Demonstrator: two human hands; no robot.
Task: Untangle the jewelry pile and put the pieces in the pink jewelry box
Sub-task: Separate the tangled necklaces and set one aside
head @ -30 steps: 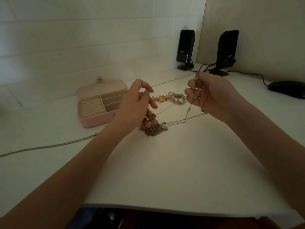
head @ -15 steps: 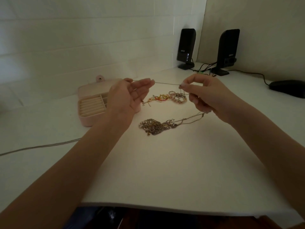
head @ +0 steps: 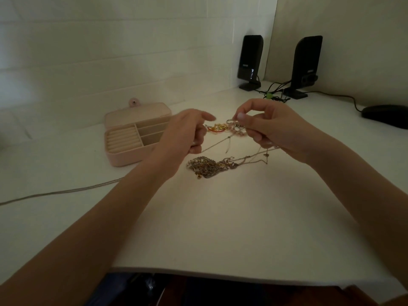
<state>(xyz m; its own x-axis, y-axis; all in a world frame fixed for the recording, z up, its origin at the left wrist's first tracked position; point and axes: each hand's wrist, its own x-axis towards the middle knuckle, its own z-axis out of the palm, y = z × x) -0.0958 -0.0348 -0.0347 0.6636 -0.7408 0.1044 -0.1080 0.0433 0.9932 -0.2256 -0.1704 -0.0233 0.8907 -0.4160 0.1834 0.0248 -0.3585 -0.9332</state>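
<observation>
A tangled pile of gold and silver chains lies on the white table. Above it my left hand pinches one end of a thin silver chain that sags between my hands. My right hand pinches the other part of that chain near its clasp, with more chain hanging from it down to the pile. Behind my hands lie colourful bracelets and a pink beaded piece. The pink jewelry box stands open to the left, its ring rolls and compartments showing nothing inside.
Two black speakers with cables stand at the back by the wall. A black mouse lies at the far right. A grey cable runs across the table at the left. The table's front edge is near me.
The chain was stretched taut between my hands half a second ago; now it hangs slack. My left hand has dropped lower and curled, and my right hand has moved slightly right.
</observation>
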